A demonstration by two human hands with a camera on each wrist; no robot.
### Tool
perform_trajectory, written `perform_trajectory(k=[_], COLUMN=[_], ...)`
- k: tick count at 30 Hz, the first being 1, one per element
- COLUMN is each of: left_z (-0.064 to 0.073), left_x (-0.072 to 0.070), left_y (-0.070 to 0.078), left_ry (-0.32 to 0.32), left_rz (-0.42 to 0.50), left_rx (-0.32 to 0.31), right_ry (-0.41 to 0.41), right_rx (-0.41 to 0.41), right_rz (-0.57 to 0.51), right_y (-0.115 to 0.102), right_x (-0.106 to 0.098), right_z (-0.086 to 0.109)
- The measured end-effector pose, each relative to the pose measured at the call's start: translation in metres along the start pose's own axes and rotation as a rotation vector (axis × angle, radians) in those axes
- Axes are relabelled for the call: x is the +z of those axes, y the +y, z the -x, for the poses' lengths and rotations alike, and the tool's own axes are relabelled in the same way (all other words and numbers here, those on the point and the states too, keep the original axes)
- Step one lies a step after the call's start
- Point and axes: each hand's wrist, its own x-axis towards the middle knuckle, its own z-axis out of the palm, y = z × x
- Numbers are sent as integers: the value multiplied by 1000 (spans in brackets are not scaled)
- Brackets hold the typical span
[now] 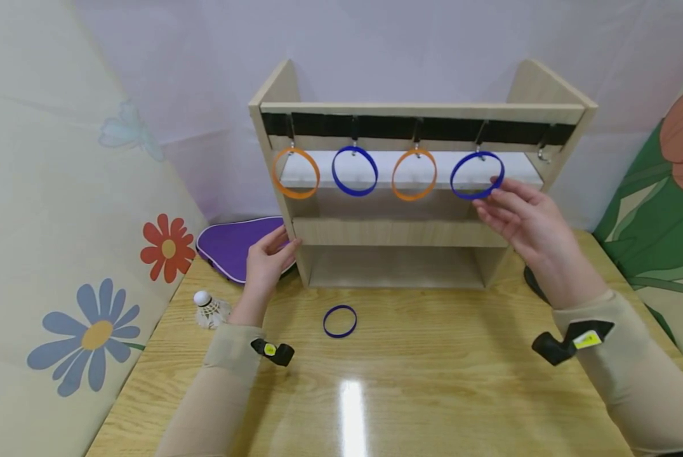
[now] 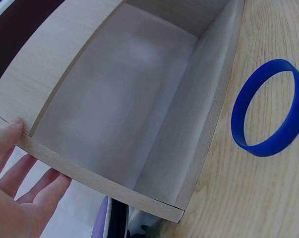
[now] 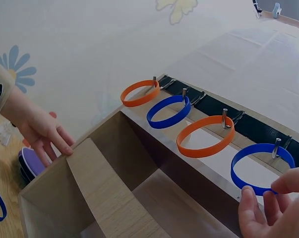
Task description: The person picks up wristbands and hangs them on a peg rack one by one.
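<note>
In the head view my right hand (image 1: 524,222) is at the lower right of a blue silicone wristband (image 1: 453,179), pinching its rim between thumb and fingers. That band hangs from the fourth hook on the black strip of a wooden shelf (image 1: 398,231). My left hand (image 1: 266,257) grips the shelf's left side panel, thumb on the front edge and fingers behind it in the left wrist view. To the left, an orange wristband (image 1: 298,195), a blue wristband (image 1: 357,192) and another orange wristband (image 1: 411,198) hang on their own hooks.
Another blue wristband (image 2: 266,148) lies on the wooden table before the shelf. A bare hook (image 1: 543,155) is at the strip's right end. On the left are a shuttlecock (image 1: 209,310) and a purple case (image 1: 233,244). A dark object (image 1: 532,284) sits partly behind my right forearm.
</note>
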Motion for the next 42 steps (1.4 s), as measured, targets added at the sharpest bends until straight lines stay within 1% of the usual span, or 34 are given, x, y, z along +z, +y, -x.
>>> perform_trajectory(k=[5, 11, 16, 19, 21, 24, 27, 29, 35, 42], left_z=[0, 0, 1, 2, 2, 1, 1, 0, 1, 1], left_x=[0, 0, 1, 1, 1, 0, 0, 0, 0, 0], left_y=[0, 1, 2, 2, 2, 1, 0, 0, 0, 0], left_ry=[4, 1, 5, 4, 3, 1, -1, -2, -2, -5], left_rz=[-3, -8, -3, -2, -3, -2, 10, 17, 20, 14], left_rx=[1, -1, -2, -4, -5, -3, 1, 1, 2, 7], right_ry=[10, 32, 3, 2, 13, 27, 26, 28, 12, -41], right_rx=[13, 40, 42, 53, 72, 108, 132, 153, 202, 211], right_rz=[11, 58, 65, 66, 82, 136, 197, 219, 252, 377], right_y=[1, 1, 5, 11, 15, 23, 32, 38, 60, 87], right_x=[-1, -3, -5, -7, -8, -9, -10, -11, -10, -9], right_z=[1, 2, 2, 2, 2, 3, 3, 3, 1, 1])
